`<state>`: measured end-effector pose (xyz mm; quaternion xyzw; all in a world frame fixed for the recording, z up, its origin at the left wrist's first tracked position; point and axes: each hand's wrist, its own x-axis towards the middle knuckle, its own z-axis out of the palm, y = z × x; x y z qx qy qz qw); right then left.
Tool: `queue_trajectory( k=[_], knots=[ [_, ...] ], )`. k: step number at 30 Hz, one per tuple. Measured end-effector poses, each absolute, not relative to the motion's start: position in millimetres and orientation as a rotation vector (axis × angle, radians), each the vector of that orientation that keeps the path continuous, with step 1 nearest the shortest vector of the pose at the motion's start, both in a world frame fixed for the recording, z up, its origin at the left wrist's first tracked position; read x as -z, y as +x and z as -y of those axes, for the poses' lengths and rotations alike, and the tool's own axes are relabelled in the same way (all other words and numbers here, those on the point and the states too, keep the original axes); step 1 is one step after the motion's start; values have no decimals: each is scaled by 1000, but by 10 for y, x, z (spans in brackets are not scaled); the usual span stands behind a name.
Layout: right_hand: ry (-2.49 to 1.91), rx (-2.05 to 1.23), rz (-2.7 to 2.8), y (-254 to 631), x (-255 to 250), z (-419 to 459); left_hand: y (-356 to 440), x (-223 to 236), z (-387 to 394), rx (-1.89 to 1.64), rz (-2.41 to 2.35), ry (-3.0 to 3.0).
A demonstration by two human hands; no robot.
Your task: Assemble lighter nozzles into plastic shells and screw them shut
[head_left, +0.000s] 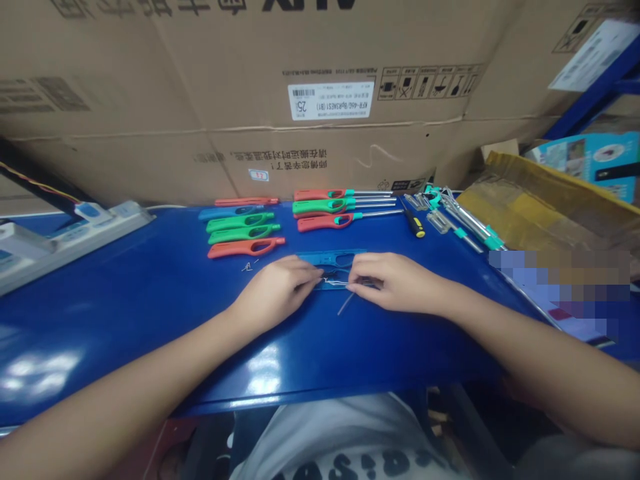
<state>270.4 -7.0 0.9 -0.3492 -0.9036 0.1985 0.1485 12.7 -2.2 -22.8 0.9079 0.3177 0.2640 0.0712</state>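
An opened blue plastic lighter casing (330, 261) lies flat on the blue bench (125, 333), right in front of me. My left hand (277, 288) rests at its left side, with the fingertips at the casing's inner edge. My right hand (395, 280) comes in from the right and pinches a thin pale wire (333, 283) over the casing. A slim metal rod (346, 304) slants down from under those fingers. What the fingertips cover is hidden. A few tiny metal parts (248, 267) lie left of my left hand.
Several red and green utility lighters (243, 231) lie in rows behind the casing. Beyond them are a black-and-yellow screwdriver (415, 225) and a heap of metal-nozzled parts (450, 213). A power strip (75, 233) lies at left, and large cardboard cartons (250, 87) stand along the back.
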Motion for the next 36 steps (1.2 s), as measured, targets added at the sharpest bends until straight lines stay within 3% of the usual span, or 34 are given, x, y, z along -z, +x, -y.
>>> queue_trajectory(
  k=[11,20,32,36],
  knots=[
    [-1014,-545,2621,2697,-25,90,179,192,18,-867,-1106,2411],
    [-1024,-537,2630,2695,-38,95,143,205,26,-815,-1007,2573],
    [-1044,-535,2560,2674,-3,67,128,12,209,-374,-1058,2884],
    [-1079,-557,2491,2680,50,50,121,52,183,-381,-992,2841]
  ],
)
